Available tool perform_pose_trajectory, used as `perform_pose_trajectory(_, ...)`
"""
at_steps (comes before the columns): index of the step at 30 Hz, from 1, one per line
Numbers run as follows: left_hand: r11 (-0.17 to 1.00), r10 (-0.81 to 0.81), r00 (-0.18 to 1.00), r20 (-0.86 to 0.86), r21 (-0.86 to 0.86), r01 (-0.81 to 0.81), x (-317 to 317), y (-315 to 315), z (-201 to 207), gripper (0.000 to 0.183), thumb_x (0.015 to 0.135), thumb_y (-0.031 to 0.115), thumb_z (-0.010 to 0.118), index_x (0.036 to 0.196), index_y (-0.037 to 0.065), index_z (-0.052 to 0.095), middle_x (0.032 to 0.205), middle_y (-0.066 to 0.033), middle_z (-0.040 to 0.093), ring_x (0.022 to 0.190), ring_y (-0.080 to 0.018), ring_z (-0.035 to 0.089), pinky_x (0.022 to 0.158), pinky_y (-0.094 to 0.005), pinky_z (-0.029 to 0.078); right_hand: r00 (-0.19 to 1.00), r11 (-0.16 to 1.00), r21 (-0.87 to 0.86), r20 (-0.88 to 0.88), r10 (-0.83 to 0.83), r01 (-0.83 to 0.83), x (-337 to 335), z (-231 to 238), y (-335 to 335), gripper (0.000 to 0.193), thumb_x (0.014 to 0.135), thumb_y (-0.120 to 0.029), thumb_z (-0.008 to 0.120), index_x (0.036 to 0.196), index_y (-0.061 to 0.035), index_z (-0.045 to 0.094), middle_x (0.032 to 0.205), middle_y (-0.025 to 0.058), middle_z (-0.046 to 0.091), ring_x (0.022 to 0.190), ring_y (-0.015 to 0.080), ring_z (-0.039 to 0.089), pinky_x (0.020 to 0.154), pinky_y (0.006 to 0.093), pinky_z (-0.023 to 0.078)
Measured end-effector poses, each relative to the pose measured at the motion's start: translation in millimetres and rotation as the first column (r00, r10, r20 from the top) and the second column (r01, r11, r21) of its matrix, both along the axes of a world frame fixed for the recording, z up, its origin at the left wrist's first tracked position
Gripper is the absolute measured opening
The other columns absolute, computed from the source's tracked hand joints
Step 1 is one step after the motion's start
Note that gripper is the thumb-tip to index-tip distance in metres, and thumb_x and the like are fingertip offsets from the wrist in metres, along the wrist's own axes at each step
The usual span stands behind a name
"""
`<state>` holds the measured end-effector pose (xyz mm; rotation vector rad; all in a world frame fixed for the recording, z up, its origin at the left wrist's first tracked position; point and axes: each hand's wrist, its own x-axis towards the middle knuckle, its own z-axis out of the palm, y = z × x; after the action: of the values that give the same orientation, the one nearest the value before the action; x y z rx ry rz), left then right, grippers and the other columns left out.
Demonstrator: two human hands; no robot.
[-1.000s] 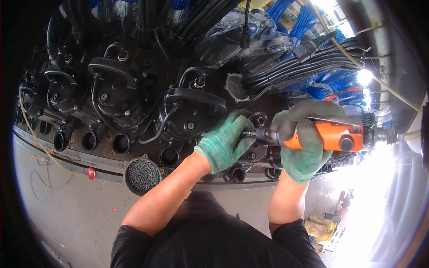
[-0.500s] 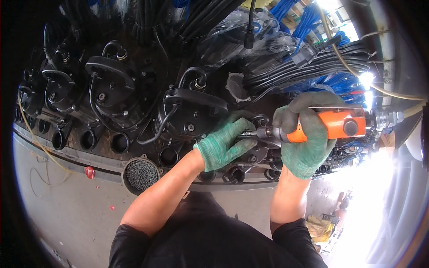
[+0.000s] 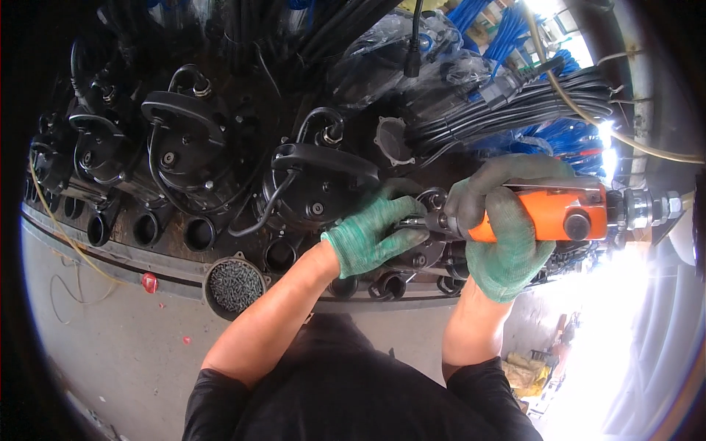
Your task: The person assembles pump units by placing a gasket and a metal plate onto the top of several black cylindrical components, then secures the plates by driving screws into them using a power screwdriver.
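Note:
My right hand [image 3: 507, 246], in a green glove with dark grey fingers, is wrapped round an orange power screwdriver [image 3: 548, 215] lying level, its tip toward the left. Thumb and fingers of my left hand [image 3: 368, 239], gloved alike, close round the metal bit [image 3: 415, 220] at that tip. Whether a screw sits on the bit is hidden by the fingers. Just left of this hand stands a black pump [image 3: 318, 192] with a handle and cable on top. Another black pump body [image 3: 421, 257] shows partly beneath the bit.
More black pumps [image 3: 184, 147] line the bench to the left, round outlets toward me. A round container [image 3: 207, 290] of grey screws [image 3: 235, 285] sits at the bench's front edge. Behind lie a coiled black cable [image 3: 507, 103], a flat dark ring-shaped part [image 3: 393, 140] and clear plastic wrap [image 3: 397, 44].
The view has shifted slightly. Both hands keep their holds, and the orange screwdriver stays almost level at the same spot.

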<state>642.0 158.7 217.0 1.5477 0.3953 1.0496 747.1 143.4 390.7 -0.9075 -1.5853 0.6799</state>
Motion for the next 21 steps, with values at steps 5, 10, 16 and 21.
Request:
perform_pose_trajectory(5, 0.998, -0.027, 0.999, -0.029, -0.065, 0.025, -2, -1, 1, 0.036, 0.098, 0.025, 0.072, 0.124, 0.003, 0.063, 0.135, -0.0174, 0.049, 0.115, -0.0312, 0.059, 0.097, -0.0398, 0.052, 1.000, 1.000, 0.013, -0.001, 0.006, -0.006, 5, -2, 1, 0.020, 0.084, -0.008, 0.066, 0.100, 0.0034, 0.061, 0.063, 0.0118, 0.057, 0.042, 0.0158, 0.047, 0.049, 0.0315, 0.049)
perform_pose_trajectory(10, 1.000, -0.012, 1.000, -0.014, -0.026, 0.012, -1, 0, -2, 0.036, 0.098, 0.027, 0.071, 0.125, 0.004, 0.063, 0.138, -0.0184, 0.048, 0.119, -0.0338, 0.056, 0.100, -0.0413, 0.050, 0.996, 1.000, 0.028, -0.090, -0.011, 0.014, 4, -7, 1, 0.018, 0.084, -0.008, 0.066, 0.098, 0.0029, 0.060, 0.063, 0.0114, 0.058, 0.042, 0.0151, 0.047, 0.048, 0.0310, 0.048)
perform_pose_trajectory(16, 1.000, 0.019, 1.000, 0.024, 0.021, -0.020, -1, 0, -1, 0.034, 0.098, 0.025, 0.071, 0.124, 0.005, 0.063, 0.138, -0.0184, 0.048, 0.119, -0.0343, 0.055, 0.100, -0.0419, 0.049, 0.998, 0.998, 0.002, -0.027, 0.059, -0.059, 11, -10, 5, 0.019, 0.085, -0.008, 0.066, 0.100, 0.0007, 0.058, 0.064, 0.0108, 0.058, 0.042, 0.0146, 0.046, 0.048, 0.0310, 0.048)
perform_pose_trajectory(21, 0.999, -0.018, 1.000, 0.019, -0.042, 0.018, -3, -3, 4, 0.033, 0.098, 0.024, 0.071, 0.124, 0.006, 0.063, 0.137, -0.0181, 0.048, 0.118, -0.0345, 0.055, 0.100, -0.0427, 0.049, 0.990, 1.000, -0.025, -0.142, 0.000, -0.004, 2, -15, -2, 0.023, 0.086, -0.009, 0.067, 0.105, 0.0007, 0.058, 0.066, 0.0121, 0.057, 0.044, 0.0147, 0.047, 0.047, 0.0311, 0.047)
